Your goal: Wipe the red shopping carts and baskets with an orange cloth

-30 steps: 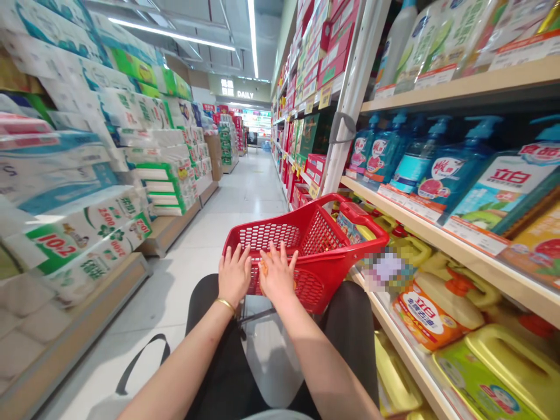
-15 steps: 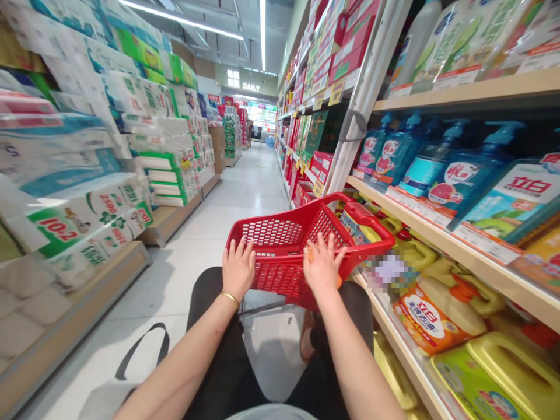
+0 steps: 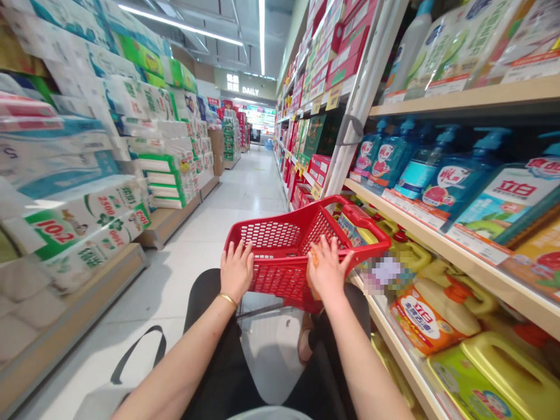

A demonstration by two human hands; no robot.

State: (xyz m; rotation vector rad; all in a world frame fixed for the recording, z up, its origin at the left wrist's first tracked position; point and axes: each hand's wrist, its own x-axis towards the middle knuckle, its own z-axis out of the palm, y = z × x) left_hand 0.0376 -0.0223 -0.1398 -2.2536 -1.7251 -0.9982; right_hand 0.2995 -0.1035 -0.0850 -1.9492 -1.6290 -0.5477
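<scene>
A red plastic shopping cart (image 3: pixel 280 269) with a mesh basket stands in front of my knees, turned sideways, its handle end toward the right shelf. My left hand (image 3: pixel 237 271) lies palm down by the near left corner of the basket, fingers spread, a gold bangle on the wrist. Farther right, my right hand (image 3: pixel 326 268) is spread over the near side of the basket, with something orange at its fingers, perhaps a ring. Neither hand is wrapped round anything. The palms are hidden from view.
Shelves on the right hold blue pump bottles (image 3: pixel 452 175) and yellow jugs (image 3: pixel 503 373). Tissue packs (image 3: pixel 87 221) are stacked on low platforms at the left. A grey bag (image 3: pixel 102 402) is at the lower left. The aisle floor (image 3: pixel 249 186) runs ahead.
My right hand has shifted slightly to the right along the basket. The view has moved a little, so the right shelves sit slightly farther left. My left hand stays spread by the corner.
</scene>
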